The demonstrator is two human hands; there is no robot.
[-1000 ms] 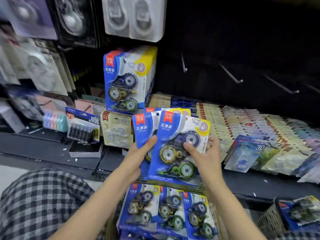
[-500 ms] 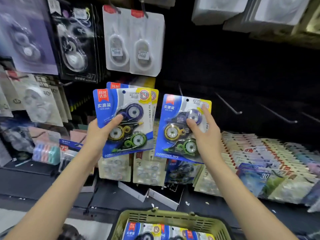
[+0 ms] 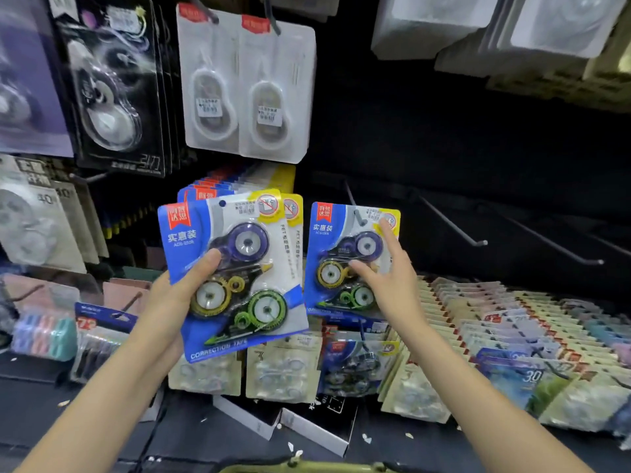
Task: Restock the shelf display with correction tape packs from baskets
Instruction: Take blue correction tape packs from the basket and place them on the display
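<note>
Facing dark pegboard shelf display [image 3: 478,138]. Right hand [image 3: 386,285] now opening off correction tape pack [image 3: 351,261], apparently hooked on peg. Left hand [image 3: 177,302] gripping remaining packs [image 3: 235,271], hanging those next.

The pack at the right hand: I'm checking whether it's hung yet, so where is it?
In the head view, the pack sits right of centre on a peg, beside the left hand's packs, with the right hand touching its front.

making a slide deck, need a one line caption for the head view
Left hand grips correction tape packs while the right hand sets another pack onto a peg hook.
</note>
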